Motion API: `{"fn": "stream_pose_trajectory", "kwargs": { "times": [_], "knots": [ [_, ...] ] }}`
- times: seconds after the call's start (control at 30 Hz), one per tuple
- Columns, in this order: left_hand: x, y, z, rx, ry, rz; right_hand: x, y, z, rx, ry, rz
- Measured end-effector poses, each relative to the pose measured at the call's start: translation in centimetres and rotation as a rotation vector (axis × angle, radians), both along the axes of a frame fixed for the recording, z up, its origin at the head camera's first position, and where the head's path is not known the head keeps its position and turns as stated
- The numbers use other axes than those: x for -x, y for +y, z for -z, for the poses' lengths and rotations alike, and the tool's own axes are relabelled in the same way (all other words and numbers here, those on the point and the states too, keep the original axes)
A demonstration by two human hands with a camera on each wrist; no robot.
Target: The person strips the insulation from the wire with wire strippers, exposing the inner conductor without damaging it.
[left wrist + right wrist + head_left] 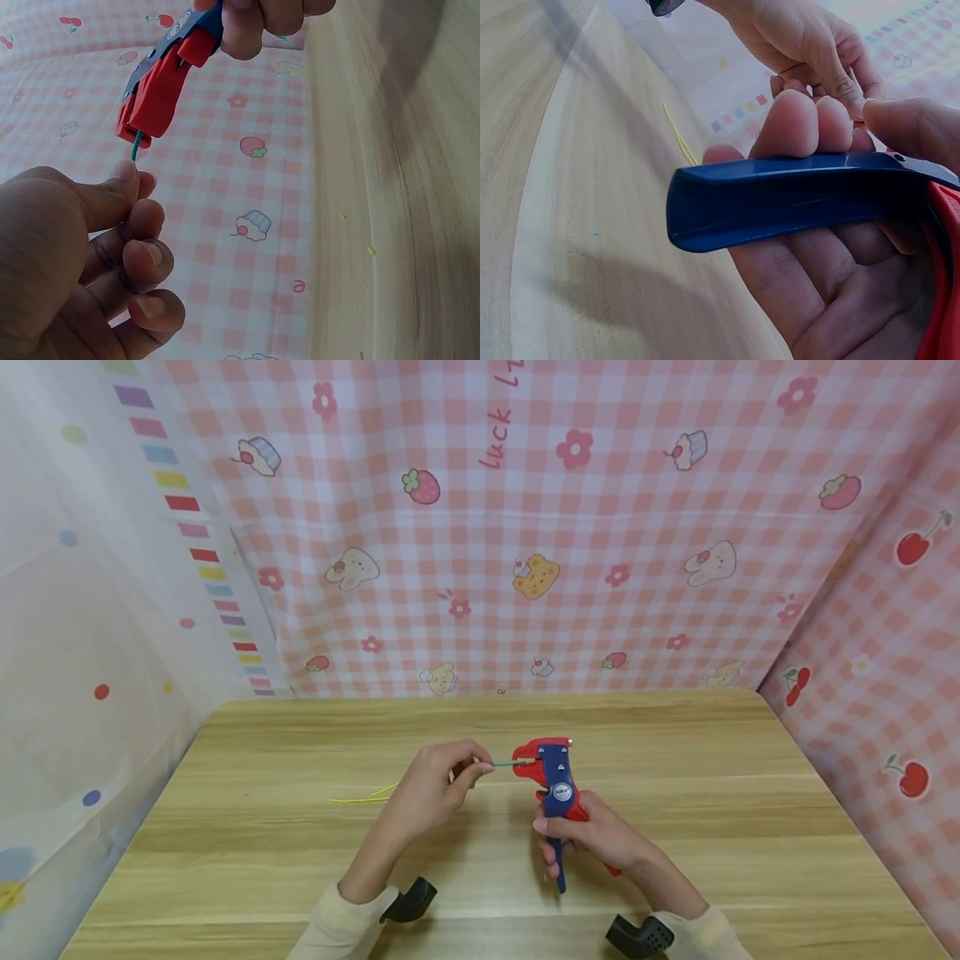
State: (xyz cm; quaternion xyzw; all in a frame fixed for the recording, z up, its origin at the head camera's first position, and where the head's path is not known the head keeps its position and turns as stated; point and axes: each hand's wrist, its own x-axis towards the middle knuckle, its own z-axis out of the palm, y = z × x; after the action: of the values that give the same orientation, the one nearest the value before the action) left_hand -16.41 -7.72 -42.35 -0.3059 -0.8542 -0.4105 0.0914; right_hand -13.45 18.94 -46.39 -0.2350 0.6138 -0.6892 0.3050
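My right hand grips a red and blue wire stripper by its handles, with the head raised and turned to the left. Between thumb and fingers, my left hand pinches a thin green wire. The wire's far end sits in the mouth of the red jaws, as the left wrist view also shows on the green wire. In the right wrist view the blue handle lies across the curled fingers. Most of the wire is hidden inside the left hand.
Yellow wires lie on the wooden table behind the left forearm. Tiny yellow scraps and a small green scrap are on the tabletop. A pink checked curtain hangs at the back.
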Motion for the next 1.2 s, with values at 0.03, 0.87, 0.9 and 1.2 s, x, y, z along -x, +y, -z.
{"fn": "stream_pose_trajectory", "kwargs": {
  "times": [0.03,0.87,0.9,1.2],
  "knots": [
    [0.0,0.0,0.0,0.001,-0.002,0.001,0.0,0.0,0.0,0.002,0.002,-0.002],
    [-0.2,0.0,-0.2,0.015,-0.025,-0.008,-0.9,-1.3,-0.1,-0.111,-0.088,0.172],
    [-0.2,0.0,-0.2,0.017,-0.027,-0.007,-0.9,-1.4,-0.1,-0.109,-0.098,0.178],
    [-0.2,-0.1,0.1,0.024,-0.039,0.008,-1.1,-1.6,0.0,-0.110,-0.122,0.195]
  ]
}}
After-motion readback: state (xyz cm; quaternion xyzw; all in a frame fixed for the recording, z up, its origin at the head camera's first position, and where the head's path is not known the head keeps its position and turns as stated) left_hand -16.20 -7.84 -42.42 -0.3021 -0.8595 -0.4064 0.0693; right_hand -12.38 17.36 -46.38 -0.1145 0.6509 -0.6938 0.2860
